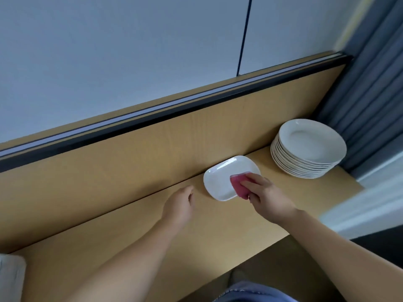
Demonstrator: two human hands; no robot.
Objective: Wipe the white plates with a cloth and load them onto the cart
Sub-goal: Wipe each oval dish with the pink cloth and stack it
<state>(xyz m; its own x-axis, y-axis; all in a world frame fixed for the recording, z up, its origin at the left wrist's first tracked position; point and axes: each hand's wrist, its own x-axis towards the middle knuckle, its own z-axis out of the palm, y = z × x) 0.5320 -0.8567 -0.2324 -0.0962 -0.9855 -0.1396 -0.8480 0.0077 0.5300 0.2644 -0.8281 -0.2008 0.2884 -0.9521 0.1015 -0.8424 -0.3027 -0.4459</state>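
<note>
A small white rounded-rectangle plate [220, 179] lies flat on the wooden table [130, 236], close to the upright back panel. My right hand [265, 196] grips a pink cloth [238, 186] and presses it on the plate's right side. My left hand [181, 203] hovers or rests on the table just left of the plate, fingers loosely curled, holding nothing. A stack of several round white plates [308, 149] stands at the table's far right corner.
A tall wooden back panel [152, 149] with a dark rail on top runs behind the table. Grey curtains [370, 83] hang at the right. A pale object [11, 277] shows at the lower left edge. The table's front edge runs at lower right.
</note>
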